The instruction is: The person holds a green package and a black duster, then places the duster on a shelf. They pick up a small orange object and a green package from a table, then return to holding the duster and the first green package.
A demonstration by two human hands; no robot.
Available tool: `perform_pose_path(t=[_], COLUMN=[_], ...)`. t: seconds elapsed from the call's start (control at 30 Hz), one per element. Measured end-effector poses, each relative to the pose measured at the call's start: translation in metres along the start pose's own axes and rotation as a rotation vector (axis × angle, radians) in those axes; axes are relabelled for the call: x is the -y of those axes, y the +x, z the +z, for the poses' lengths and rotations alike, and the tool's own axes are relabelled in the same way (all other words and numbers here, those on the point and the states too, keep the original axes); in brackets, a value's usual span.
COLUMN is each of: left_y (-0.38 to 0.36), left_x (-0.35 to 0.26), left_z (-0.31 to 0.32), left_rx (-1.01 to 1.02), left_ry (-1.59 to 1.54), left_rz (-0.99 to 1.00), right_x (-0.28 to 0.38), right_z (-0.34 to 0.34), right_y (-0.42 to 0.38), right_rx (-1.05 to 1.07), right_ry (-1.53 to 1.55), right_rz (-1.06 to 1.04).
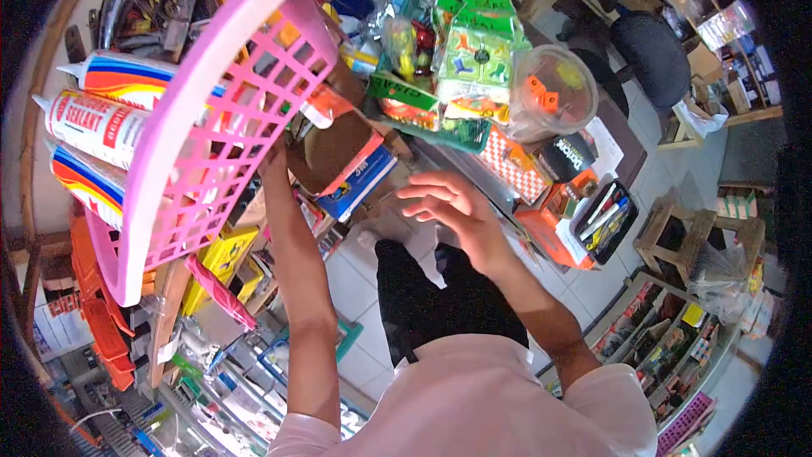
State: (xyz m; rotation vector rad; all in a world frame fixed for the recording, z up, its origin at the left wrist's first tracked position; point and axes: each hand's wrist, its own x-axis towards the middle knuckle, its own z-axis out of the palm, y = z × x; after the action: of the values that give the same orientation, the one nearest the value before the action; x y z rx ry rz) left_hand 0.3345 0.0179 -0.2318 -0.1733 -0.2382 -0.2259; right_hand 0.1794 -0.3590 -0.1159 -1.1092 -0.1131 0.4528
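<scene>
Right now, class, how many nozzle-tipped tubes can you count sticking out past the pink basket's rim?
3: the upper tube, the middle tube and the lower tube, all at the pink basket. More may be hidden inside.

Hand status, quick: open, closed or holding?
Left hand: mostly hidden behind the pink basket; grip cannot be told.
Right hand: open, holding nothing.
</scene>
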Motion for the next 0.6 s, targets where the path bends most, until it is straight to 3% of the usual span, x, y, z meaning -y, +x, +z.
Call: perform_pose_path(t=[0.07, 0.1, 0.13, 0.17, 0.27, 0.4, 0.53, 0.6], left_y=[-0.007, -0.006, -0.003, -0.002, -0.001, 0.014, 0.005, 0.004], left_x=[0.005, 0.035, 0.051, 0.047, 0.046, 0.027, 0.027, 0.023], left_z=[-0.004, 0.021, 0.029, 0.026, 0.007, -0.012, -0.019, -0.024], left_rx=[0.073, -0.186, -0.07, -0.064, -0.102, -0.16, -0.217, -0.246], left_ry=[0.065, -0.261, -0.426, -0.427, -0.169, 0.173, 0.533, 0.714], left_rz=[-0.063, 0.06, -0.09, -0.091, -0.03, 0.043, 0.1, 0.128], right_x=[0.016, 0.028, 0.04, 0.055, 0.084, 0.122, 0.142, 0.134], right_z=[-0.015, -0.024, -0.033, -0.039, -0.069, -0.115, -0.146, -0.164], right_y=[0.001, 0.003, 0.005, 0.008, 0.036, 0.11, 0.168, 0.187], right_rx=[-0.035, -0.041, -0.046, -0.09, -0.164, -0.224, -0.242, -0.171], right_ry=[-0.023, -0.071, -0.117, -0.123, -0.246, -0.867, -1.151, -1.44], right_rz=[-0.047, -0.08, -0.111, -0.1, -0.214, -0.395, -0.296, -0.228])
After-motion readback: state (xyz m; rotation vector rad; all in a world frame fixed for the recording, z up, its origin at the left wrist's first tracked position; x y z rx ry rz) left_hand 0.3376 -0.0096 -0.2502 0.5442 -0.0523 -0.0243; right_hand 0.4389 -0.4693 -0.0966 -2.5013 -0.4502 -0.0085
